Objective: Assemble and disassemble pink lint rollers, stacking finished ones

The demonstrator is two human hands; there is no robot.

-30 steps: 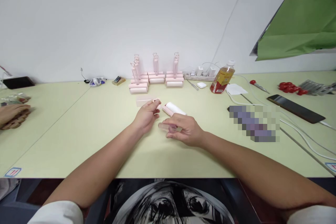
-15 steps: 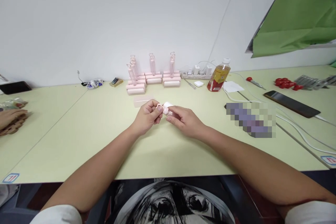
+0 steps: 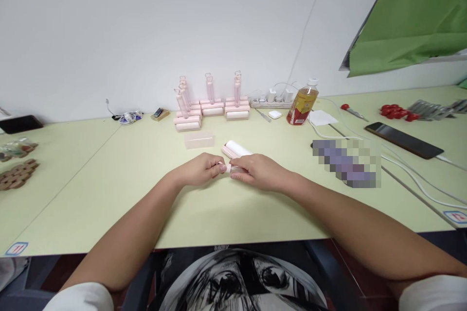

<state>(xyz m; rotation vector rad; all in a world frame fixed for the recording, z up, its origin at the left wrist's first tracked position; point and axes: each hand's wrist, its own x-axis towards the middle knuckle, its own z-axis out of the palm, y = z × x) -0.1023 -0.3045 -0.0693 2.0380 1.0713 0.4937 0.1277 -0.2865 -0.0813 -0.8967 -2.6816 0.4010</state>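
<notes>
My left hand (image 3: 200, 169) pinches the pale pink end of a lint roller handle (image 3: 228, 168) between thumb and fingers. From the other side, my right hand (image 3: 260, 172) is closed around the handle's clear part, hiding most of it. Just beyond my right hand lies a pink roller head with a white roll (image 3: 237, 148), its right end covered by the fingers. Whether it is joined to the handle I cannot tell. A clear pink cover (image 3: 199, 141) rests on the table, beyond my left hand.
Several pink lint rollers (image 3: 188, 124) stand upright along the wall. To their right are a power strip (image 3: 272, 104), a drink bottle (image 3: 302, 103) and white cables. A black phone (image 3: 404, 141) lies farther right, and brown wooden pieces (image 3: 17, 175) lie at far left.
Both hands have come slightly nearer to me with the handle, which now lies more level. More of the roller head shows. Another person's hand at far left has left the view.
</notes>
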